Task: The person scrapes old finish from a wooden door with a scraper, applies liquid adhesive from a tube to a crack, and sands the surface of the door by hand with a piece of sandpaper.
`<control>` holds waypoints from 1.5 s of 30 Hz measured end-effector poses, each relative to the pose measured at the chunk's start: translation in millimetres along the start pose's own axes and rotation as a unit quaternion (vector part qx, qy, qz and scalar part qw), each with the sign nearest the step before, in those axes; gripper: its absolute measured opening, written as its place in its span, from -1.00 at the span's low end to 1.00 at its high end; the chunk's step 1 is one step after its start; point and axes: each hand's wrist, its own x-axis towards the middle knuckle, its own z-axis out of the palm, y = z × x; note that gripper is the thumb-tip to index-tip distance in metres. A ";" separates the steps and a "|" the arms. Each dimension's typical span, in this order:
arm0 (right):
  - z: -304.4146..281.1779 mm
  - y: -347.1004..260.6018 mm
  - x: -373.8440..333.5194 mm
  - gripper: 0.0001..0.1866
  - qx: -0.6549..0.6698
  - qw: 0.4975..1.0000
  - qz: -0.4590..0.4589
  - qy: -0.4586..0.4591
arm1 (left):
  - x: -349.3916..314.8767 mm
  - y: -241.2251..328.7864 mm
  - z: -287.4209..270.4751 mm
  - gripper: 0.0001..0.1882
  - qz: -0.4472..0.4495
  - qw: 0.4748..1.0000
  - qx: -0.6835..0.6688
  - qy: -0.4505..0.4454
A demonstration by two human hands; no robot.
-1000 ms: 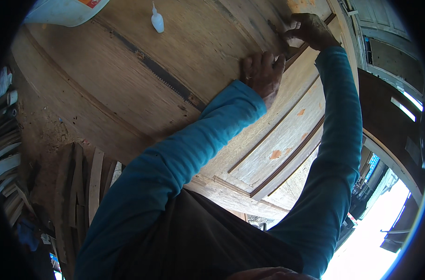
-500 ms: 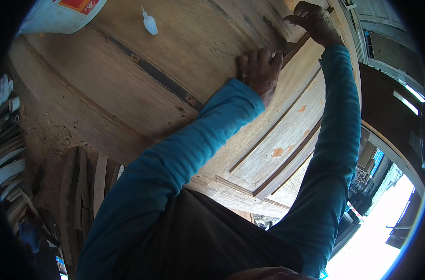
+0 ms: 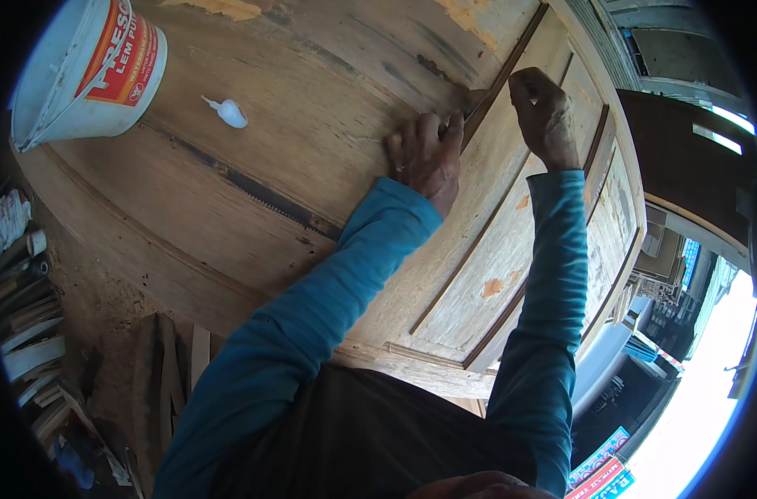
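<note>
A panelled wooden door (image 3: 312, 108) lies before me, with a dark groove (image 3: 507, 79) running between its boards and framed panels. My left hand (image 3: 428, 158) rests on the wood beside this groove, fingers bent under; whatever they grip is hidden. To its right, my right hand (image 3: 547, 116) is closed in a fist-like grip above a panel. Something thin may run between the two hands, too small to name. Left of my left hand lies a dark toothed saw blade (image 3: 266, 197). Beyond the blade, a small white squeeze bottle (image 3: 231, 114) with a narrow nozzle lies on its side.
A white bucket (image 3: 58, 125) with a red and orange label stands at the far left of the door. Wood offcuts (image 3: 33, 358) are piled on the floor at the left. Orange filler patches (image 3: 492, 288) mark the panels. A dark board (image 3: 686, 166) stands at the right.
The view has shifted, so more of the bucket shows and the bottle appears lower. My left hand has slid slightly farther along the groove. My right thumb, earlier stuck out, is now curled in.
</note>
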 end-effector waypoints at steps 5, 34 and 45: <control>1.9 39.6 -64.5 -0.88 0.011 0.994 0.083 0.072 | 2.2 6.3 5.6 -0.34 0.007 1.000 0.019 -0.017; 171.2 -246.2 -1.5 -0.47 0.136 0.977 -0.015 -0.162 | 5.7 -2.5 12.4 -0.32 0.004 0.999 0.033 0.002; 92.3 -201.7 -9.7 -0.66 0.172 0.978 0.062 -0.102 | 5.4 -53.5 73.8 -0.39 0.031 0.991 0.090 0.093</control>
